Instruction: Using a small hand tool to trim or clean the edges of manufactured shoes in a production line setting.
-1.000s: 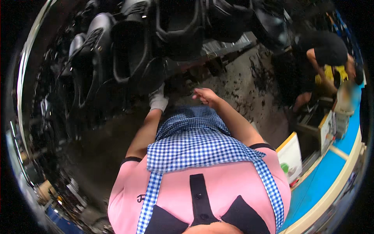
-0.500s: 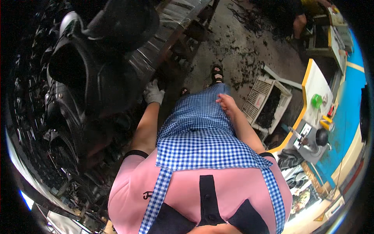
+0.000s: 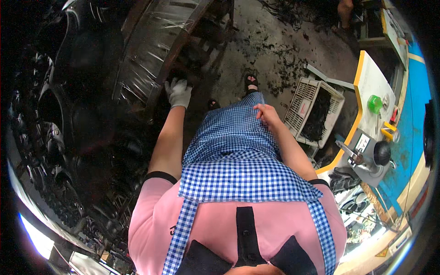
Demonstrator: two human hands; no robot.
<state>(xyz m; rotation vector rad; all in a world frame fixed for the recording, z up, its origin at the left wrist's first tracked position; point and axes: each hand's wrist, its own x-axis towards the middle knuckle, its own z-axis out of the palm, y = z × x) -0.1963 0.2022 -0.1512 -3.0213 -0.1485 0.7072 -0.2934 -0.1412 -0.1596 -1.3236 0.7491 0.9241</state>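
My left hand [image 3: 178, 93] wears a whitish glove. Its fingers are spread, and nothing shows in them. It is beside the dark edge of a long bench [image 3: 149, 68] covered in clear plastic film; whether it touches that edge I cannot tell. My right hand [image 3: 267, 114] is bare and hangs in front of my blue checked apron [image 3: 233, 128], fingers loosely bent, the index finger stretched out, with nothing in it. Left of my left arm lies a large heap of shiny black moulded pieces [image 3: 55, 133], too dark to tell apart.
A pale plastic crate [image 3: 300, 107] holding black scraps stands on the floor at right. Beyond it, a yellow-edged worktable [image 3: 360, 87] carries a green round item [image 3: 375, 104] and a metal clamp-like tool [image 3: 357, 158]. Black scraps litter the floor [image 3: 275, 50]. A person's arm [image 3: 344, 11] shows far off.
My view has shifted, showing more of the film-covered bench. The large black pieces by my left hand have moved leftward out of its way. My left fingers are more visibly spread; my right hand is little changed.
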